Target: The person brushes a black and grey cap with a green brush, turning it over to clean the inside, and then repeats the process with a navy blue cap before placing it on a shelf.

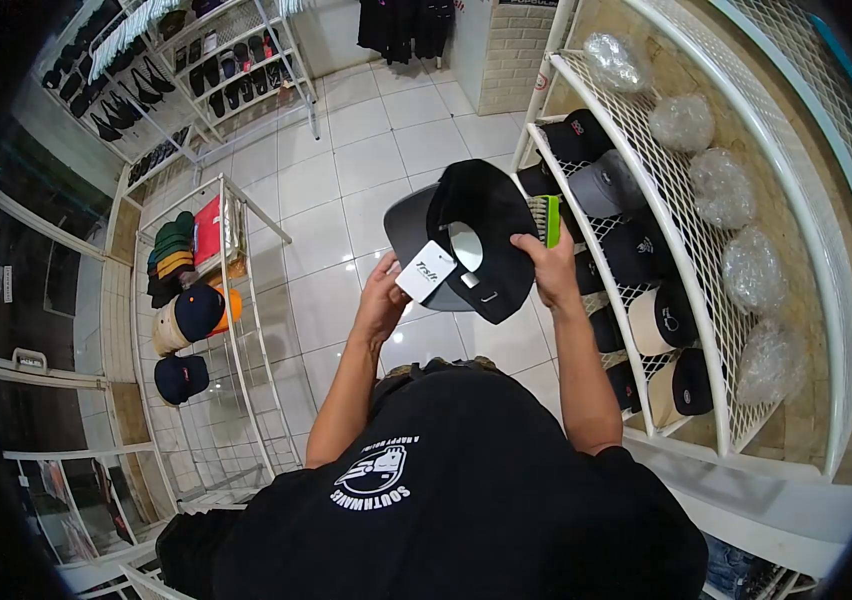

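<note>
A black baseball cap (486,215) with a grey brim is held up in front of my chest, its back strap opening facing me. A white paper tag (426,273) hangs from it. My left hand (380,300) is closed at the brim's left edge, beside the tag; its fingertips are partly hidden. My right hand (549,268) grips a green brush (553,222) with pale bristles, and its thumb presses on the cap's right edge. The bristles point left, close to the cap's side.
To the right, a white mesh shelf (636,150) holds several caps and clear plastic cap fillers (724,188). On the left, a white rack (236,330) carries caps (182,380) and folded clothes. Sandals and bags hang on shelves (236,75) at the back.
</note>
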`<state>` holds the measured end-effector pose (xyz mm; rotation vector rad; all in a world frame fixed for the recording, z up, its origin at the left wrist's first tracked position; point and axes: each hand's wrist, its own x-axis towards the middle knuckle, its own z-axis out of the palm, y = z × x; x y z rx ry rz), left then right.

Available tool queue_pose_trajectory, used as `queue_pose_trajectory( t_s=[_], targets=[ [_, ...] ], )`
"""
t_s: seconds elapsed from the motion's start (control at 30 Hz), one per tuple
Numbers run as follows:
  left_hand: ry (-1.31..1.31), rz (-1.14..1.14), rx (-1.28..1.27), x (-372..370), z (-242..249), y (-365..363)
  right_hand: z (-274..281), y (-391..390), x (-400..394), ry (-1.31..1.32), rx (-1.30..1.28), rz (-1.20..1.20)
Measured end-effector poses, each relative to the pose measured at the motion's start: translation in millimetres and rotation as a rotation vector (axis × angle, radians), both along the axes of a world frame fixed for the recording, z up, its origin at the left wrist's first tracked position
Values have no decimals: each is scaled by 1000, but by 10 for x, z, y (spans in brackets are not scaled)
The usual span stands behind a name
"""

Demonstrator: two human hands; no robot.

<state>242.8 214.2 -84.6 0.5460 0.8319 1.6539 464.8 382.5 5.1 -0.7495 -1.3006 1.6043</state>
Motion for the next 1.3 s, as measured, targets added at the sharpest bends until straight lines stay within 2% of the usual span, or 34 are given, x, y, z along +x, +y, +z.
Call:
queue_pose_trajectory(
  t_s=[0.07,0.13,0.2,0.27,0.3,0.33,0.4,0.47,0.53,0.6,0.63,0.67,0.73,0.8,0.83,0.87,0.93,1.0,1.07,1.1,1.13,1.2,1.23,1.3],
  targets=[
    [-45,132,-14,-11,110,-32,107,34,79,-54,-167,156],
    [291,143,46,-38,286,-20,123,37,70,-75,-174,169],
    [643,177,-20,21,518,-33,105,39,38,-216,24,175],
    [1014,136,-170,173,807,-63,110,-17,-12,-200,9,206],
    [1193,220,-297,115,492,-8,109,-38,-43,-228,40,224],
    [1190,220,-301,142,495,21,113,-58,-67,-257,72,240],
    [1081,407,-279,249,490,97,105,-104,-96,-347,116,249],
    [1069,374,-326,210,435,86,57,-135,-137,-595,667,-235],
    [1083,372,-405,188,417,58,283,-221,-101,-593,664,-236],
    [1079,331,-421,197,441,3,384,-340,-88,-534,616,-102],
    [1092,297,-450,236,536,5,337,-394,-155,-545,689,-61],
    [1106,262,-472,271,592,38,310,-488,-223,-595,635,6],
    [1090,274,-396,344,556,75,116,-564,-382,-704,735,10],
    [1074,291,-325,379,564,101,0,-594,-458,-592,572,150],
    [1070,299,-288,391,581,87,-39,-591,-473,-587,650,51],
    [1064,311,-254,404,603,65,-67,-565,-474,-586,649,56],
    [1085,328,-220,464,690,57,-7,-526,-472,-775,617,-157],
    [1151,297,-230,480,713,92,44,-587,-473,-803,600,-146],
    [1167,307,-246,463,718,119,59,-631,-448,-565,654,131],
    [1114,298,-271,421,687,97,19,-586,-441,-473,585,217],
    [1063,289,-296,383,648,82,-7,-536,-431,-470,583,218],
    [1042,297,-234,427,620,67,-13,-465,-427,-757,701,23],
    [1068,291,-244,451,606,68,17,-476,-461,-816,628,4],
    [1096,288,-238,444,595,128,-16,-585,-477,-734,683,38]
  ],
)
